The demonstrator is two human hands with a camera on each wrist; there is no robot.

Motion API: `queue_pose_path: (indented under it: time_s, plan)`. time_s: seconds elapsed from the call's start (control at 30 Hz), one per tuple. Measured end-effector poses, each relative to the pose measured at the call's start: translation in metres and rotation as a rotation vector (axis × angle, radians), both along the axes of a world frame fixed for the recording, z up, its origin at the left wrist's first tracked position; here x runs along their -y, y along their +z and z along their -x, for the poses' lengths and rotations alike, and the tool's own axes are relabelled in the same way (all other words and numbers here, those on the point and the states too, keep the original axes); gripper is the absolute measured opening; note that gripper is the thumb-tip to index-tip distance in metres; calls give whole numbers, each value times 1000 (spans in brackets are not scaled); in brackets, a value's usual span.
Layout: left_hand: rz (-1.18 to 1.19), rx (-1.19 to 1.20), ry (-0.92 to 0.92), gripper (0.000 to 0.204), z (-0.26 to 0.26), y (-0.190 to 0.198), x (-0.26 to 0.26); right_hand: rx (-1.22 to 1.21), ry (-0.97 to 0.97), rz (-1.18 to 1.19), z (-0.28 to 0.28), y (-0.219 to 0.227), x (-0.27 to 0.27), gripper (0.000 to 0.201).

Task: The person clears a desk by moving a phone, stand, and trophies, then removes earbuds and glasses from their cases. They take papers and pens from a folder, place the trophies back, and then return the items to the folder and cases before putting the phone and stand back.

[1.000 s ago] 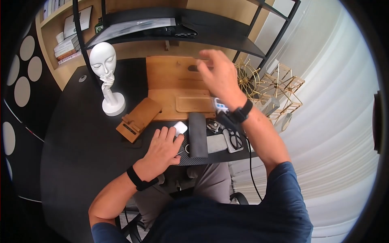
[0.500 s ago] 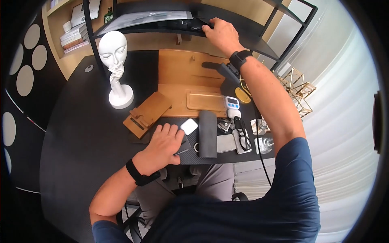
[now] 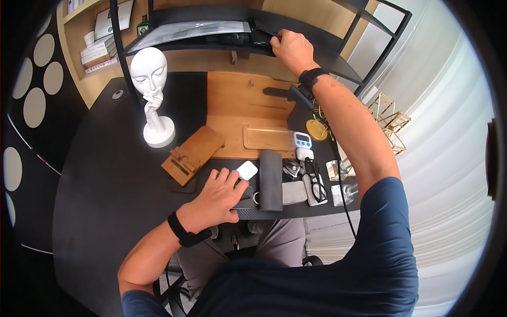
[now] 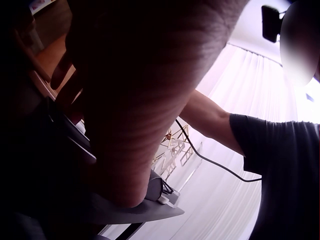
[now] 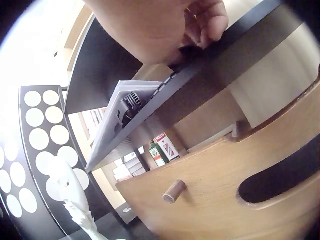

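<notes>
At the shelf's front edge, my right hand [image 3: 294, 51] pinches a black thing [image 3: 260, 37] with curled fingers. In the right wrist view that hand [image 5: 165, 30] covers most of a small black piece [image 5: 187, 56] at its fingertips. My left hand [image 3: 214, 199] rests on the desk, fingers spread and slightly bent, beside a dark flat object [image 3: 245, 199] with a pale rim. A white rounded case [image 3: 246, 170] lies just past its fingertips, and a grey roll [image 3: 271, 182] lies farther right. In the left wrist view the left hand [image 4: 130, 95] is dark.
A wooden organizer [image 3: 227, 95] stands behind a tilted wooden stand [image 3: 193, 154]. The white face sculpture [image 3: 158, 132] is at left. A timer [image 3: 302, 140], glasses [image 3: 317, 185] and grey case [image 3: 294, 193] lie at right. A black cable [image 3: 342, 195] hangs beside the right arm.
My right hand has moved from above the organizer up to the shelf and taken hold of the black thing there. My left hand has shifted slightly right beside the flat object.
</notes>
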State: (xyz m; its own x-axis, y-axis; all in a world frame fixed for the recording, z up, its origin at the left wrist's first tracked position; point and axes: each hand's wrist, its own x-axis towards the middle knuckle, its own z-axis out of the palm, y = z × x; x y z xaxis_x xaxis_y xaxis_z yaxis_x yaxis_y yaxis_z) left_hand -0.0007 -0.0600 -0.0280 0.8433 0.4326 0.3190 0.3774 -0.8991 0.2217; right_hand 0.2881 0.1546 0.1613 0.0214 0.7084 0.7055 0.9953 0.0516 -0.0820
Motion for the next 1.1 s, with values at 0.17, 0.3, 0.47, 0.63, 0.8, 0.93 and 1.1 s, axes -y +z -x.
queue_pose_path:
  time_s: [0.17,0.3,0.47,0.63,0.8,0.93,1.1]
  plan:
    - [34,32,22,69,-1,9,2,42,24,-23,1,-1,-3,36]
    - [7,168,53,65,-6,17,3,59,54,-85,-5,-2,1,35]
    - [161,422,117,48,-9,33,3,-1,49,-265,-15,0,54,35]
    - [877,690,100,23,-5,51,12,-74,193,-389,-1,-28,163,20]
    - [1058,809,28,51,-4,59,8,-2,375,-351,32,-78,244,18]
    - [1273,906,85,38,-11,62,11,117,494,-314,57,-106,269,29]
    - [1323,926,265,40,-9,58,17,112,510,-154,81,-111,282,39]
